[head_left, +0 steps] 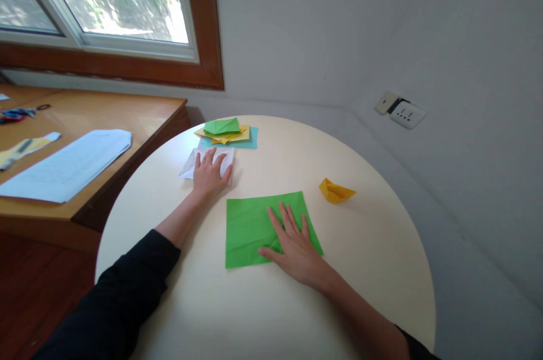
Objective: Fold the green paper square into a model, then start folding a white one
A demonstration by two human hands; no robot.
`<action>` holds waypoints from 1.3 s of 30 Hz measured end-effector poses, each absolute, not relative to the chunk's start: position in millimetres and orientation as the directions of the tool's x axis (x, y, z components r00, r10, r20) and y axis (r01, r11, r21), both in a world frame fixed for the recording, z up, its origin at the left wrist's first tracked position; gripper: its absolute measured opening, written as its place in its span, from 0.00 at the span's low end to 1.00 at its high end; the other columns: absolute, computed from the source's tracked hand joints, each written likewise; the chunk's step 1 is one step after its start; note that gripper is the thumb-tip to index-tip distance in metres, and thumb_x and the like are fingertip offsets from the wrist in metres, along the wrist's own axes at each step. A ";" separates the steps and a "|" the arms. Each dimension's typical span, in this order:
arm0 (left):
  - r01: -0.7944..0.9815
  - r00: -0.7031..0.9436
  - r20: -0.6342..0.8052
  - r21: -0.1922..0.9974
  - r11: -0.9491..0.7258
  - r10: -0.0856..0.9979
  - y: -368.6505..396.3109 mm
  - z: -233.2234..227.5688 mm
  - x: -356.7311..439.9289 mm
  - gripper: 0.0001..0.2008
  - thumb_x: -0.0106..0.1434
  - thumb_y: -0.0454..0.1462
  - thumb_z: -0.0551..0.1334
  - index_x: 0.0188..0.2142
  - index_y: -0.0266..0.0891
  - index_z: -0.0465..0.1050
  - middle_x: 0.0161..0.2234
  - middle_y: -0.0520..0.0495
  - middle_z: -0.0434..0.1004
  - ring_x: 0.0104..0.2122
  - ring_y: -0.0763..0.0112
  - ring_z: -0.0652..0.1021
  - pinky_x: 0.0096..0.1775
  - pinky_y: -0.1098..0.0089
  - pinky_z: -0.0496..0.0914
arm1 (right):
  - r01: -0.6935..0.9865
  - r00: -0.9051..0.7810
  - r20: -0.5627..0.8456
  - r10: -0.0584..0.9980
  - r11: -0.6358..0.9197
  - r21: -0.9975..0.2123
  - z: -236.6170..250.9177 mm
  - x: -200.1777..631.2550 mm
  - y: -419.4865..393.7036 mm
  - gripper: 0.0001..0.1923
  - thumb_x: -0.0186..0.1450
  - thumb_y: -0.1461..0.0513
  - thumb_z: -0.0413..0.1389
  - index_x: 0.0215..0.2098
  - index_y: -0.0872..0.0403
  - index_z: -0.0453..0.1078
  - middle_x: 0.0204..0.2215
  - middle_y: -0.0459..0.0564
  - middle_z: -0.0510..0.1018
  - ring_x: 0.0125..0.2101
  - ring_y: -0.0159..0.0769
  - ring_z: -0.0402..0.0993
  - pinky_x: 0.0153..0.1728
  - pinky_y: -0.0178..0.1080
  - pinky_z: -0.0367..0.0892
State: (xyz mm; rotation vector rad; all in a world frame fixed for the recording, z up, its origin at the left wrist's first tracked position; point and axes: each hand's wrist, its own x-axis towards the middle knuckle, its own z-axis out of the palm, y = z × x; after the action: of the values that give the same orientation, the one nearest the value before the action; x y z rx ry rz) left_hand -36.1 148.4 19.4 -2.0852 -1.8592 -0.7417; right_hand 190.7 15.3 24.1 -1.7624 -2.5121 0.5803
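Note:
A creased green sheet of paper [250, 230] lies flat on the round white table [203, 303]. My right hand [294, 244] rests on its right part with the fingers spread. Farther off to the left, my left hand [211, 173] reaches over a folded white paper [186, 168], its fingers apart and slightly bent on the paper. Just behind that is a small stack of folded papers: a green piece [222, 126] on top, yellow paper [244, 133] under it, and light blue paper [253, 139] at the bottom. A folded yellow-orange paper boat [336, 191] sits to the right of the green sheet.
A wooden desk [153, 105] stands on the left, close to the round table. On it are printed sheets [72, 165], a pen [17, 154] and scissors [25, 113]. White walls [288, 26] with a socket [408, 114] rise behind and to the right.

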 end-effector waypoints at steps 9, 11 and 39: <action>0.736 0.627 0.331 0.045 -0.676 0.705 47.8 28.1 43.6 0.09 0.61 0.36 0.52 0.33 0.37 0.70 0.33 0.43 0.72 0.33 0.64 0.72 0.36 0.65 0.67 | 0.893 -0.258 0.078 0.963 0.269 -0.361 20.6 207.6 30.3 0.25 0.66 0.57 0.44 0.60 0.58 0.55 0.58 0.60 0.62 0.58 0.43 0.57 0.55 0.49 0.54; 0.708 0.671 0.265 0.048 -0.705 0.692 34.4 23.8 52.1 0.10 0.61 0.37 0.52 0.38 0.36 0.69 0.37 0.42 0.72 0.37 0.62 0.72 0.38 0.63 0.67 | 0.882 -0.235 0.133 0.963 0.269 -0.388 19.1 216.1 37.2 0.20 0.65 0.61 0.45 0.54 0.57 0.63 0.52 0.58 0.69 0.53 0.43 0.64 0.52 0.48 0.58; 0.561 0.765 0.160 0.312 -0.767 0.625 30.1 18.1 26.7 0.32 0.58 0.50 0.57 0.59 0.41 0.54 0.58 0.35 0.59 0.59 0.53 0.59 0.58 0.47 0.49 | 0.652 -0.187 0.248 0.951 0.309 -0.693 8.8 245.3 57.4 0.14 0.59 0.68 0.46 0.35 0.55 0.74 0.34 0.51 0.79 0.36 0.35 0.74 0.40 0.39 0.67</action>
State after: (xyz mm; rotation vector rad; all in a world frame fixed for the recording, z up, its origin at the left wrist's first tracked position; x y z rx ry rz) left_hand 26.7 30.1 18.1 -3.1809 -1.0876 -0.4377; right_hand 245.3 57.4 8.8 -1.4195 -1.9245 0.5847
